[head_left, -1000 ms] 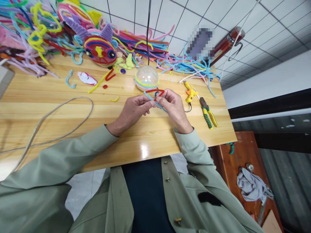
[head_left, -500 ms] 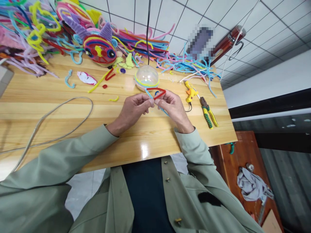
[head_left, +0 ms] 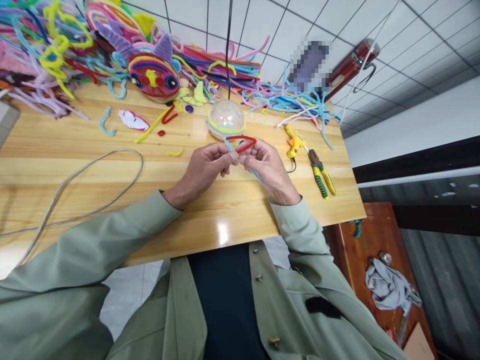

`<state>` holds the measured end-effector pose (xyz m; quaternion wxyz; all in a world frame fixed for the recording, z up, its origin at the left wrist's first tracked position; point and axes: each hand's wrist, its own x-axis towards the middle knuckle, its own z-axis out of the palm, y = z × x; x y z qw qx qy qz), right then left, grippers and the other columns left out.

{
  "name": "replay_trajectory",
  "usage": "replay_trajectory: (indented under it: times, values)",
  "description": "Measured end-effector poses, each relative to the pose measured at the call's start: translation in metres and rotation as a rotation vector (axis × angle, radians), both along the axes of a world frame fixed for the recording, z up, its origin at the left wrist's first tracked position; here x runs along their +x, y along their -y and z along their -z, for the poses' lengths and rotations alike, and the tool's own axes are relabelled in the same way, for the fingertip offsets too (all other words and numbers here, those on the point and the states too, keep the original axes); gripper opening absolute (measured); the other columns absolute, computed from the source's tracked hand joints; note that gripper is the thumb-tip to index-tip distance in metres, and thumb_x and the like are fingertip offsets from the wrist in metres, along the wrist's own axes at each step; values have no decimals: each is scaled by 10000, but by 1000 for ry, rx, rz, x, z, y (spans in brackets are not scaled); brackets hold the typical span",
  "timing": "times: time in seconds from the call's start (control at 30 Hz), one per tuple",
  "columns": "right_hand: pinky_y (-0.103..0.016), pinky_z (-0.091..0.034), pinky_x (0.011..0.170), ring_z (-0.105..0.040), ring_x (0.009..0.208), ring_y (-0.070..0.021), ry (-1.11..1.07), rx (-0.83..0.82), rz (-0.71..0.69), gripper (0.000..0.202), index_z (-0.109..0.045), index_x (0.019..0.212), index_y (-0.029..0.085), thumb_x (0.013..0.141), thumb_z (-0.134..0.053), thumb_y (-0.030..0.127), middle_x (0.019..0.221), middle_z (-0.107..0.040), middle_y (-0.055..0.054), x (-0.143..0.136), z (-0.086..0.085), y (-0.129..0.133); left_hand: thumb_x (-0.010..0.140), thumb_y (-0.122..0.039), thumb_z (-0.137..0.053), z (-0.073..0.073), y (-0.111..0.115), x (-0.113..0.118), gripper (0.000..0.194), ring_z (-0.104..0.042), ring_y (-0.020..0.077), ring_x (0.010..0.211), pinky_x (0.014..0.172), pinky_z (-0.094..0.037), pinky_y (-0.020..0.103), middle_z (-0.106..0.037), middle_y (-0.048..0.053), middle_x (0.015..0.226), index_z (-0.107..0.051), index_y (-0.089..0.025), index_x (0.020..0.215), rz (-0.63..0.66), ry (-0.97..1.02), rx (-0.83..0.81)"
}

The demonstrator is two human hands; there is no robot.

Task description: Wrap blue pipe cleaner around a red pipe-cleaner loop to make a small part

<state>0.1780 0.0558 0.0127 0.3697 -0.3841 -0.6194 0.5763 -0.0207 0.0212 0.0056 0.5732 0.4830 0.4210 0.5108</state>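
Observation:
My left hand (head_left: 206, 170) and my right hand (head_left: 268, 167) meet above the table, thumbs and fingertips pinched together. Between them is a red pipe cleaner (head_left: 245, 137) bent into a sharp V that points right. A light blue pipe cleaner (head_left: 229, 144) runs along with it; its tail passes below my right hand. Which strand each hand grips is partly hidden by the fingers. Just beyond the fingertips stands a clear plastic dome (head_left: 226, 116) with yellow and blue bands round its lower part.
Yellow glue gun (head_left: 295, 143) and pliers (head_left: 318, 167) lie to the right. Piled pipe cleaners (head_left: 221, 62) line the back, beside a decorated face ball (head_left: 153, 75). A grey cable (head_left: 140, 170) loops at left. A red flask (head_left: 348, 70) stands at back right.
The blue pipe cleaner's tail reaches farther down and to the right below my right hand. Both hands have stayed almost in place, still pinching.

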Motion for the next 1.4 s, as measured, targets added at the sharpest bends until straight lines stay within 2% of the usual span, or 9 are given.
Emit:
replay_trajectory:
  times: [0.2,0.4,0.57,0.63,0.73,0.9,1.03,1.2,1.4]
  values:
    - [-349,-602,826,-709,906,-192,120,78,-3,469,-734,1136,263,906,-920,628,997,-786,-14,8,-3,3,838,-386,-872,3,-3,2,214,-573,132,596,597,-513,280,-753,14,714,-770,-235,726,-88,41,7]
    - [-506,-596,1044,-722,1067,-289,470,633,317,106,-754,1116,288,1051,-787,364,1098,-801,-86,2,-27,56,838,-333,-821,1,-4,4,186,-559,104,592,581,-481,255,-804,38,806,-745,-207,723,-154,126,-57]
    - [-392,-627,851,-739,911,-207,315,303,137,368,-703,1325,274,1052,-801,500,1128,-807,-54,-11,2,76,820,-262,-831,-8,-4,3,197,-542,88,569,559,-450,229,-733,4,726,-674,-210,712,-163,274,-116]
    - [-383,-638,873,-745,947,-201,244,227,218,444,-680,1359,272,1035,-806,550,1212,-811,-67,-10,18,67,808,-243,-843,-11,-4,3,220,-540,89,559,551,-445,224,-698,-7,691,-649,-213,709,-147,320,-139]
    - [-414,-648,967,-760,1037,-221,218,350,360,357,-718,1283,277,1056,-787,545,1292,-816,-90,-5,27,54,796,-244,-852,-13,-2,3,237,-542,91,560,552,-453,227,-681,-10,687,-633,-214,712,-122,332,-173]
    - [-472,-674,971,-808,1020,-270,344,682,408,282,-827,1230,309,1123,-715,545,1146,-876,-87,4,12,51,779,-252,-828,-13,4,6,159,-543,98,579,568,-465,247,-709,5,717,-687,-208,719,-87,271,-149]
    - [-503,-669,962,-826,987,-283,397,808,305,251,-867,1153,316,1141,-699,502,1075,-897,-88,11,0,44,746,-261,-796,-8,5,9,112,-530,108,571,565,-459,261,-718,12,683,-734,-210,669,-103,200,-76]
    - [-517,-657,989,-832,991,-295,429,827,127,219,-890,1042,323,1110,-766,491,1038,-902,-77,19,-19,32,769,-305,-781,-4,7,9,141,-554,128,574,575,-466,270,-736,14,668,-758,-220,659,-65,33,52]
    - [-384,-588,749,-684,693,-201,540,684,189,282,-880,919,284,1079,-807,505,880,-876,-34,15,-50,35,878,-305,-698,-1,13,7,201,-588,157,648,659,-453,301,-697,-3,666,-752,-228,701,11,-202,281]
